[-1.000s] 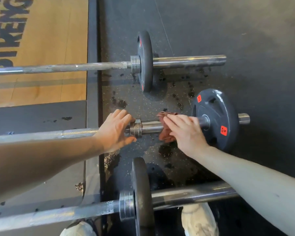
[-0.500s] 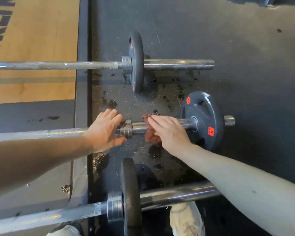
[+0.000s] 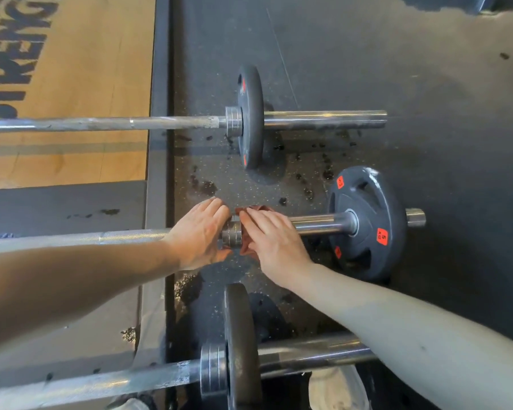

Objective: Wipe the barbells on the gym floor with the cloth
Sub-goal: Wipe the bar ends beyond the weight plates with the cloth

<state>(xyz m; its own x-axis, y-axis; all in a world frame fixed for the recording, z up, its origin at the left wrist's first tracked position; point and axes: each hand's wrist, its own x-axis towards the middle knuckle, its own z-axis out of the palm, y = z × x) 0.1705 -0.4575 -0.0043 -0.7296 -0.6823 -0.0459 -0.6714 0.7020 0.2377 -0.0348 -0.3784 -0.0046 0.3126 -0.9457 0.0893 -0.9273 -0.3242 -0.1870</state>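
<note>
Head view, looking down: three barbells lie side by side on the dark rubber floor (image 3: 397, 69), close to its left edge where it meets a wooden platform (image 3: 86, 84). The left hand (image 3: 200, 236) lies over the shaft of the middle barbell (image 3: 317, 224), just beside the collar (image 3: 231, 236). Its fingers drape over the top and the thumb sits below, so it appears to clasp the bar loosely. The right hand (image 3: 274, 239) grips a reddish-brown cloth (image 3: 256, 209) around the sleeve, on the other side of the collar and touching it. Folds of the cloth show above and below the fingers. Further out on that sleeve a grey plate (image 3: 370, 199) with orange labels leans at a tilt, and the bar's end pokes out past it. The far barbell (image 3: 323, 119) carries one upright plate against its collar, as does the near barbell (image 3: 116, 380). Dark wet spots (image 3: 208, 187) speckle the floor between the bars.
</note>
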